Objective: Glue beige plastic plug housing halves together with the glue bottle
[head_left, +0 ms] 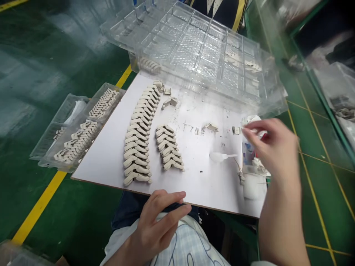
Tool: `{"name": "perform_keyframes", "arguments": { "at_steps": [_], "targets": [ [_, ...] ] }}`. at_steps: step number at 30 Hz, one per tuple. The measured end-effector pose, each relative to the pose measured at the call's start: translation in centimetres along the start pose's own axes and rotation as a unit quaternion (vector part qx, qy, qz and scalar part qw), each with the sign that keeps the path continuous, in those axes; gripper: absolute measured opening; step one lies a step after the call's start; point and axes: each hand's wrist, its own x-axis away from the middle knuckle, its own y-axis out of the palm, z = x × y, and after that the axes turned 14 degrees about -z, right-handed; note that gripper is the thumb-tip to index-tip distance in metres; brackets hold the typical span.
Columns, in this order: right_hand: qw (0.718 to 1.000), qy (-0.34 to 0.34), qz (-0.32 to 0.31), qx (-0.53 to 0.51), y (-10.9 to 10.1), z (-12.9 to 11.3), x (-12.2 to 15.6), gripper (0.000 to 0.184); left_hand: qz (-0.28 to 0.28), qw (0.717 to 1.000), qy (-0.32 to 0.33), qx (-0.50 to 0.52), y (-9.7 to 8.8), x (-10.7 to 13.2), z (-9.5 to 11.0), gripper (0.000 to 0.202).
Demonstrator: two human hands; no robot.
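My left hand [161, 221] is at the board's near edge, fingers stretched and apart, holding nothing. My right hand [277, 147] hangs over the board's right side with thumb and index finger pinched; whatever lies between them, if anything, is hidden. Close to those fingertips lies a small pale block [236, 130]. A long curved row of off-white V-shaped pieces [138, 140] runs down the left of the white board [194, 188], with a shorter row [169, 147] beside it. Single angled pieces [211, 127] lie farther right. A white dropper-like tool [220, 157] rests on the board.
Stacked clear compartment trays [188, 48] cover the board's far side. At the left, clear trays [102, 90] hold more V-shaped pieces. A white tub [254, 186] and crumpled white tissue [259, 162] sit at the right edge. Green floor [83, 210] with yellow lines surrounds the board.
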Motion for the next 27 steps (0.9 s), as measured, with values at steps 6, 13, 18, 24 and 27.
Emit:
{"name": "perform_keyframes", "arguments": {
  "at_steps": [6,13,18,24,27],
  "targets": [
    [0.98,-0.048,-0.179,0.068,4.6,2.5,-5.9,0.007,0.003,0.999,-0.005,0.033,0.0,-0.7,0.6,0.035],
    [0.948,-0.175,-0.069,-0.258,1.3,-3.2,5.7,0.017,-0.053,0.879,-0.204,0.427,1.0,-2.1,0.3,0.03],
    [0.949,-0.225,-0.123,-0.182,5.0,-5.4,10.7,0.025,-0.159,0.59,-0.339,0.716,2.7,-2.7,0.3,0.06],
    [0.956,-0.253,-0.068,-0.135,6.3,-5.3,11.3,0.03,-0.12,0.472,-0.358,0.796,3.1,-2.7,0.4,0.055],
    [0.961,-0.245,-0.077,-0.104,5.9,-3.9,11.8,0.035,-0.038,0.473,-0.382,0.793,3.0,-2.7,0.0,0.047]
  ]
}}
